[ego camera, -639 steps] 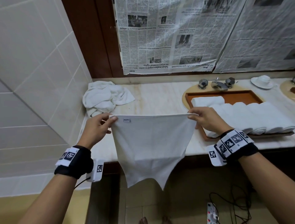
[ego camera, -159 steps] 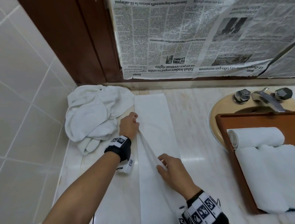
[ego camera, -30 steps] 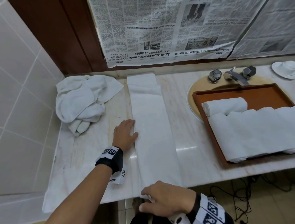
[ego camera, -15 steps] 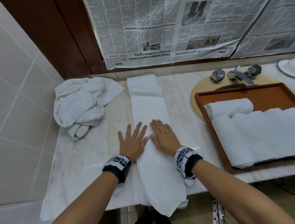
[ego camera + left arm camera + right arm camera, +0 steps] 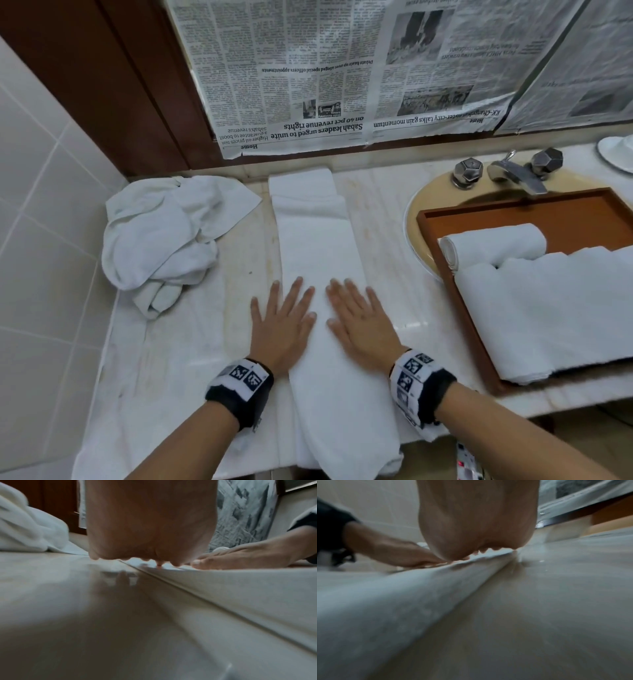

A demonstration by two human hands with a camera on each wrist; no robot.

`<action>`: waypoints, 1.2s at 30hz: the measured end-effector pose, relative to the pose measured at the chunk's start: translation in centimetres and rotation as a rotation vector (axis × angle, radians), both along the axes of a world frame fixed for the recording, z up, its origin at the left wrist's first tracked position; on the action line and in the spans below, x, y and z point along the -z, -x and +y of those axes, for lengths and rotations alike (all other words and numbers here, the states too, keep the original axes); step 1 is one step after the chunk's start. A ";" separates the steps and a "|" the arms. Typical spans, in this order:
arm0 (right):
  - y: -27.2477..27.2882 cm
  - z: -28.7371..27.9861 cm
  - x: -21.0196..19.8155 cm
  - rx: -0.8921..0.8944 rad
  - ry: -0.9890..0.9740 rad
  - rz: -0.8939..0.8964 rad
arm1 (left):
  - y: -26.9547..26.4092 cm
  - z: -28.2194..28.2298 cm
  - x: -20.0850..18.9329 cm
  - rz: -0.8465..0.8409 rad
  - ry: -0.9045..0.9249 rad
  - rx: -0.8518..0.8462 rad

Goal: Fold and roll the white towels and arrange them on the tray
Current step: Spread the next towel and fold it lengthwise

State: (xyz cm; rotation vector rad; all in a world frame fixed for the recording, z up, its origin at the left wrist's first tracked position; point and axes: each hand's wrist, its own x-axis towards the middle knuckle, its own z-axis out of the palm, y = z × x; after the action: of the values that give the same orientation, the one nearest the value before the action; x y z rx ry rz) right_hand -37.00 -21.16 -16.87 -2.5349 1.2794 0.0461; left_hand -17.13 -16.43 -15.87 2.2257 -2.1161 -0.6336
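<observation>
Item: folded towel (image 5: 318, 260), white, laid as a long narrow strip on the marble counter (image 5: 178, 359), far end at the back wall, near end hanging over the front edge. Judged to be laid lengthwise so that it could be rolled from one end.

Left hand (image 5: 279, 325): flat, fingers straight and spread, gripping nothing. It pressed on the strip's left edge, partly on the bare counter.

Right hand (image 5: 359, 325): flat likewise, fingers straight, gripping nothing, on the strip's right half. The two lay side by side, apart, apparently smoothing the folds before rolling.

Tray (image 5: 455, 308): brown wood, set over the sink (image 5: 421, 219) to the right. It held one rolled towel (image 5: 493, 245) lying crosswise at the back, with a row of further white rolls (image 5: 555, 308) in front, touching one another. Part of the tray's far floor was bare.

Loose towels (image 5: 164, 233): crumpled heap at the counter's left rear, not yet folded.

Newspaper (image 5: 308, 85): sheets covering the wall above.

Views: only the head camera showed the tray, heap and whole strip. The left wrist camera, low on the counter, showed the strip's layered edge (image 5: 223, 588) and the right hand's fingers (image 5: 240, 557) lying flat. The right wrist camera showed the cloth's nap (image 5: 393, 601) and the left hand (image 5: 399, 554) flat; both were blurred.
</observation>
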 end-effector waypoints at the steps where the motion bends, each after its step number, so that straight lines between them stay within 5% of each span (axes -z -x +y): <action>1: -0.3 0.2 0.3 -0.022 -0.013 0.026 | 0.4 -0.1 0.2 -0.021 -0.016 0.020; 18: 0.0 -12.1 -1.5 0.157 -0.070 0.159 | -1.1 -10.8 0.0 -0.042 -0.121 -0.127; 26: 1.4 -4.2 0.1 -0.018 -0.039 0.112 | 0.5 -3.2 -0.4 -0.041 -0.082 0.024; 36: 0.6 -5.5 -0.7 -0.031 -0.087 0.137 | 1.4 -1.0 0.6 -0.131 -0.024 0.000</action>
State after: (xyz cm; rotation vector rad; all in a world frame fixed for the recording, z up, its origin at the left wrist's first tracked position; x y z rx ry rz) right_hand -37.57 -26.67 -16.14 -2.5139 1.2586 0.2804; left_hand -18.56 -17.44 -16.48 2.3408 -2.1785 -0.5290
